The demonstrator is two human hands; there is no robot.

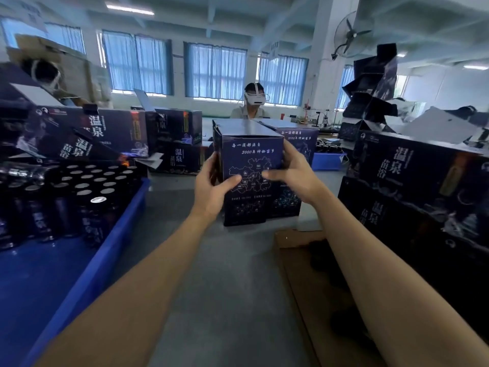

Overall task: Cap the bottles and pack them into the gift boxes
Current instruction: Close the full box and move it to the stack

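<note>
box: the dark gift box [251, 160] stands upright on the grey table [225, 274], in the middle, just in front of another box like it.
left hand: the left hand [211, 189] grips the box's left edge, with the thumb on the front.
right hand: the right hand [296, 176] holds the right side, with fingers laid across the front.
hands: they are apart, one on each side, both clamped on the box.
top: it looks folded shut, and i cannot see inside.
bottles: many bottles [87, 189] stand in the blue bin [113, 234] on the left, well apart from the box.
step: i think this is the packing part, with one box closed up.
next: it likely goes to a pile, so it needs a firm two-sided hold and has to stay upright.
</note>
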